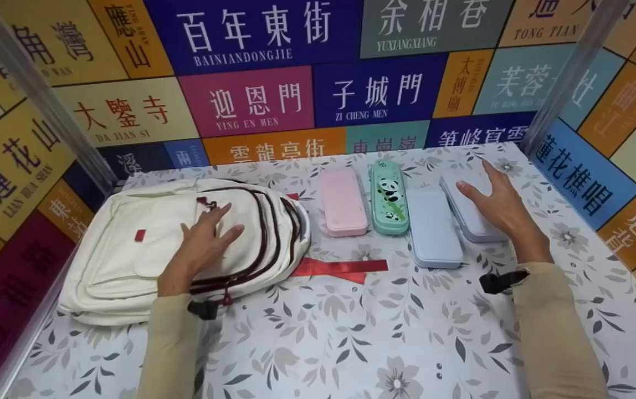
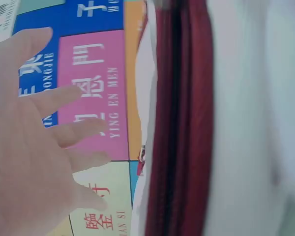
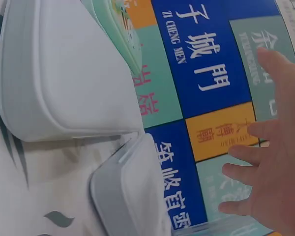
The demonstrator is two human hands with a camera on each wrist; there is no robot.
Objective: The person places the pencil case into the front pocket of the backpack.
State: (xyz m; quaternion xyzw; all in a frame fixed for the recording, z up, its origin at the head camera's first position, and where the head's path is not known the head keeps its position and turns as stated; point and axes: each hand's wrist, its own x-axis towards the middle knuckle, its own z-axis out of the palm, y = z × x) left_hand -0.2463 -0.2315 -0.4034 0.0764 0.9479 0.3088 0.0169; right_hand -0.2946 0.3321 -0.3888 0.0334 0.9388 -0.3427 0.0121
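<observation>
A cream backpack (image 1: pixel 113 266) with dark red zipper trim lies on the left of the table. Over its front, my left hand (image 1: pixel 199 244) is held with fingers spread and nothing in them. In the left wrist view the zipper (image 2: pixel 187 118) runs close beside that hand. At the right, my right hand (image 1: pixel 503 208) spreads its thumb and fingers over a pale blue case (image 1: pixel 465 213), overlapping it in the head view. The right wrist view has these fingers apart, above the cases. A second pale blue case (image 1: pixel 434 227) lies just left of it.
Left of the blue cases lie a green panda case (image 1: pixel 389 213) and a pink case (image 1: pixel 344 202). Red strips (image 1: pixel 345 267) stick out from by the backpack onto the floral tablecloth (image 1: pixel 318 343). Panels with printed signs (image 1: pixel 246 100) wall in the back and sides.
</observation>
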